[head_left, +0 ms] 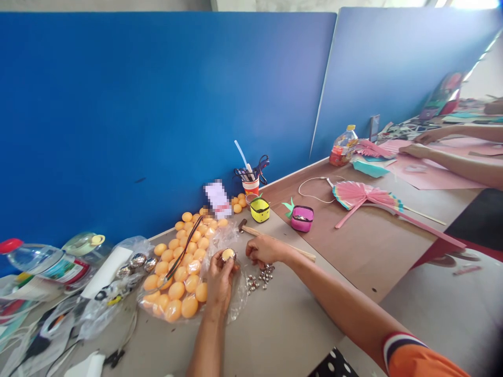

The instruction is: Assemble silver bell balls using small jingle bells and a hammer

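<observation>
My left hand (219,277) is closed around an orange ball (228,255), held up at the fingertips over the clear bag of orange balls (178,285). My right hand (265,250) rests just right of it with fingers curled and the index finger stretched out; whether it pinches anything is hidden. It lies over a small pile of silver studs (260,276) and in front of a wooden-handled hammer (251,230).
More loose orange balls (192,230) lie toward the blue partition (157,115). A cup of scissors and pens (250,180), a yellow box (260,210), a pink box (302,218), a paper fan (363,196) and water bottles (43,262) stand around. Another person's arms (451,152) work at far right.
</observation>
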Demonstrator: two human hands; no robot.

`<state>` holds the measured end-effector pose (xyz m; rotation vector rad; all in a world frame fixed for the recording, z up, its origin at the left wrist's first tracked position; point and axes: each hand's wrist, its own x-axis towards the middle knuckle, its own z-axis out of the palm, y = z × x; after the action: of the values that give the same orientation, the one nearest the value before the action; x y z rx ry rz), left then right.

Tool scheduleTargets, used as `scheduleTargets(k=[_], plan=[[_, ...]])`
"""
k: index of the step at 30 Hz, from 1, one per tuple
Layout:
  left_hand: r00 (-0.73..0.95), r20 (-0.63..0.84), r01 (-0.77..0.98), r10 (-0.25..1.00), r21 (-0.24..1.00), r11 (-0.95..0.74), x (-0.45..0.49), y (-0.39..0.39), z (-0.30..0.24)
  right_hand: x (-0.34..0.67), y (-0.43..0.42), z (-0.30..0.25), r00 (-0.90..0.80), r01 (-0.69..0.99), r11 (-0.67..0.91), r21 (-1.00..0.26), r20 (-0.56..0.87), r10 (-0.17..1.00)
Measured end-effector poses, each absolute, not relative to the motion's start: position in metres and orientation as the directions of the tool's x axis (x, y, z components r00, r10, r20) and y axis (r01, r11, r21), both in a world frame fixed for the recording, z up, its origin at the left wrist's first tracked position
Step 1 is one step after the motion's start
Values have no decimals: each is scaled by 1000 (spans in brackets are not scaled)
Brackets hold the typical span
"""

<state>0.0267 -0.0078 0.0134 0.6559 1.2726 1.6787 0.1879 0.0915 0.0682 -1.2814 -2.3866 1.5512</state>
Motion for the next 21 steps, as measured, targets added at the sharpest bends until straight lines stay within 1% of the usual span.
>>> scheduleTargets(k=[3,8,11,15,17,19,21], plan=[[-446,-103,-342,889,938,-62,27,-8,13,188,92,69,-685,598,199,-776,-367,629],[-448,-97,-321,889,945,-59,26,-8,12,189,93,73,-707,588,295,-753,-302,639],[-440,-102,-322,892,945,-51,26,-8,12,188,93,75,-729,570,320,-756,-287,621],[-444,-115,-347,889,936,-52,27,-9,14,187,93,72,-732,512,363,-778,-174,659],[-440,-114,-351,891,935,-54,28,-9,16,186,94,67,-718,449,302,-841,-138,682],[-430,-113,-350,896,935,-50,28,-9,17,184,94,62,-707,335,151,-930,-142,693],[-431,-112,-344,896,938,-49,28,-8,17,182,94,58,-700,191,2,-982,-135,701]])
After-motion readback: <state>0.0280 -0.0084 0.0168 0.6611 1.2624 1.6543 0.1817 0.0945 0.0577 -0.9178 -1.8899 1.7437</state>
